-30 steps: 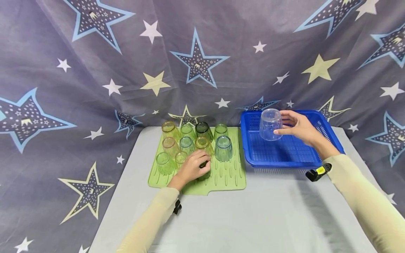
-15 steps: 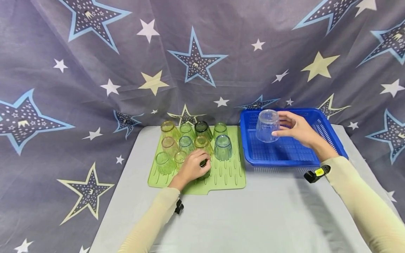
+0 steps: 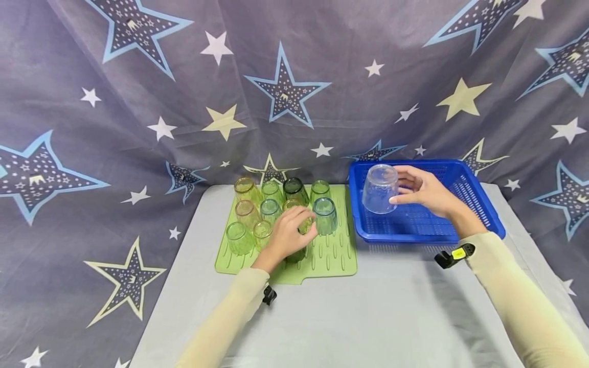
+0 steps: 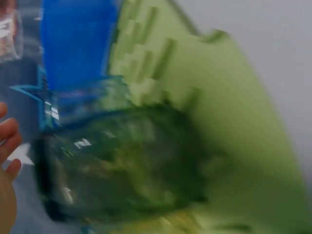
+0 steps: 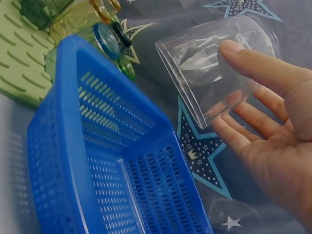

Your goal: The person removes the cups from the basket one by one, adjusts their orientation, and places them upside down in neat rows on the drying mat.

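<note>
My right hand (image 3: 425, 191) grips a clear glass (image 3: 378, 193) between thumb and fingers, wide end down, over the blue basket (image 3: 414, 238). In the right wrist view the thumb (image 5: 265, 66) lies on one side of the glass and the fingers on the other. My left hand (image 3: 291, 232) hovers just above a dark green glass (image 4: 122, 165) at the front of the green drying mat (image 3: 331, 261). Its fingers (image 4: 9, 136) are loosely bent and apart from that glass in the left wrist view. A blue glass (image 3: 325, 220) stands right of this hand.
Several more coloured glasses stand in rows on the mat, among them a pink one (image 3: 247, 212), a light green one (image 3: 239, 240) and a yellow one (image 3: 247, 190). The basket is right beside the mat. A star-patterned cloth (image 3: 285, 143) hangs behind the table (image 3: 368, 317).
My left hand has let go of the dark green glass and risen slightly to the right. My right hand has carried the clear glass leftward toward the mat and slightly nearer.
</note>
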{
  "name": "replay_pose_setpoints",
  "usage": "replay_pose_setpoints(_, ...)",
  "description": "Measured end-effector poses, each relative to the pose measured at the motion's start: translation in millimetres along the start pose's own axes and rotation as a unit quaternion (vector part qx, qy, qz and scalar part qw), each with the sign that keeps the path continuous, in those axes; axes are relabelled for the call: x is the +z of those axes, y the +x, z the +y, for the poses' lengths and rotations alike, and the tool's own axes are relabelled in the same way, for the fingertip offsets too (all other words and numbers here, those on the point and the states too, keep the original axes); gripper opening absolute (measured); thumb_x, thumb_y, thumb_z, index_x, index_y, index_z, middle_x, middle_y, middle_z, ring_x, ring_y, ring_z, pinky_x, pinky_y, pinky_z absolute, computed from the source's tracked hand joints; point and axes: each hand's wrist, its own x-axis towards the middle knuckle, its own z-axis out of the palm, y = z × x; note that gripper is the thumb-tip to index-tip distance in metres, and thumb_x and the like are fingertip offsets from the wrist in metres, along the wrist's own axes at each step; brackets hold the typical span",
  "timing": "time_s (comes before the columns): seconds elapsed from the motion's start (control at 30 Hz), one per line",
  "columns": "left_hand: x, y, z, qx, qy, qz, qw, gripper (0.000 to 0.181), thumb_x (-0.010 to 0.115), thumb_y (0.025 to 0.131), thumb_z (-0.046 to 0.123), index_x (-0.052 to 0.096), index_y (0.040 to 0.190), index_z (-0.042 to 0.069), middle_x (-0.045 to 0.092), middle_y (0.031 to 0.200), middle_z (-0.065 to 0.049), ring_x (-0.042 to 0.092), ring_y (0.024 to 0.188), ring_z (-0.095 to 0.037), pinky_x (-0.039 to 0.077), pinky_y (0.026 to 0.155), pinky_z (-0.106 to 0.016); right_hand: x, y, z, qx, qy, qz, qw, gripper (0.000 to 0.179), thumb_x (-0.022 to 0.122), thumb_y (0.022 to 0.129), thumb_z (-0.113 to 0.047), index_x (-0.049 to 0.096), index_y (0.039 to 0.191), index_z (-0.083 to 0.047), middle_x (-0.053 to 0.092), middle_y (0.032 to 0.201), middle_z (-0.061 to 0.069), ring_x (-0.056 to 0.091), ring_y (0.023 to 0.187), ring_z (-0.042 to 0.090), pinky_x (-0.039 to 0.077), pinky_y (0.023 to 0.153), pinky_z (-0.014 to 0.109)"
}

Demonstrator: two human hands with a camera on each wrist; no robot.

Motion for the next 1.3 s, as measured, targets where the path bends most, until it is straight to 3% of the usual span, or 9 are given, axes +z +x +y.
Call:
replay_pose_setpoints(0.3,4.2,53.3,30.5,-0.007,-0.05,0.065,0.9966,0.029,0.067,0.087,0.02,0.073,0.114,0.012,0.073,0.114,-0.005,0.069,0.105,-0.019,0.057,0.093,-0.03,16.8,4.5,0.5,0.001,0.011,-0.029,0.9995,0.076,0.078,0.083,0.005,0.042,0.15,-0.002,0.063,0.125,-0.013,0.059,0.117,0.005,0.049,0.1,0.013)
replay_pose_setpoints(0.6,13.0,94.2,57.1,-0.023,-0.073,0.044,0.9961,0.04,0.066,0.09,0.024,0.067,0.127,0.011,0.067,0.126,-0.005,0.064,0.115,-0.018,0.054,0.098,-0.026,31.1,8.5,6.0,-0.015,0.032,-0.065,0.9973,0.074,0.077,0.084,0.006,0.043,0.15,-0.001,0.064,0.13,-0.01,0.061,0.12,0.007,0.048,0.104,0.016)
replay_pose_setpoints(0.97,21.1,115.7,69.5,-0.033,-0.082,0.021,0.9959,0.045,0.067,0.09,0.028,0.064,0.133,0.013,0.065,0.131,-0.004,0.062,0.116,-0.017,0.055,0.087,-0.025,44.3,12.7,7.0,-0.008,0.045,-0.083,0.9955,0.075,0.076,0.086,0.004,0.04,0.152,-0.002,0.061,0.136,-0.006,0.059,0.122,0.007,0.047,0.105,0.017)
replay_pose_setpoints(1.1,23.4,119.5,71.3,-0.023,-0.065,0.013,0.9975,0.045,0.067,0.091,0.029,0.065,0.133,0.014,0.066,0.13,-0.003,0.062,0.118,-0.017,0.055,0.088,-0.024,47.1,12.8,6.6,-0.004,0.046,-0.081,0.9956,0.077,0.076,0.085,0.005,0.039,0.152,-0.001,0.061,0.137,0.002,0.059,0.122,0.007,0.048,0.105,0.018)
replay_pose_setpoints(1.3,24.5,123.6,76.3,-0.025,-0.032,-0.013,0.9991,0.043,0.066,0.093,0.033,0.067,0.133,0.016,0.068,0.131,0.0,0.061,0.124,-0.016,0.057,0.09,-0.024,49.9,12.1,3.8,-0.013,0.056,-0.093,0.994,0.081,0.076,0.084,0.007,0.036,0.154,0.0,0.057,0.142,-0.001,0.058,0.126,0.007,0.047,0.109,0.024)
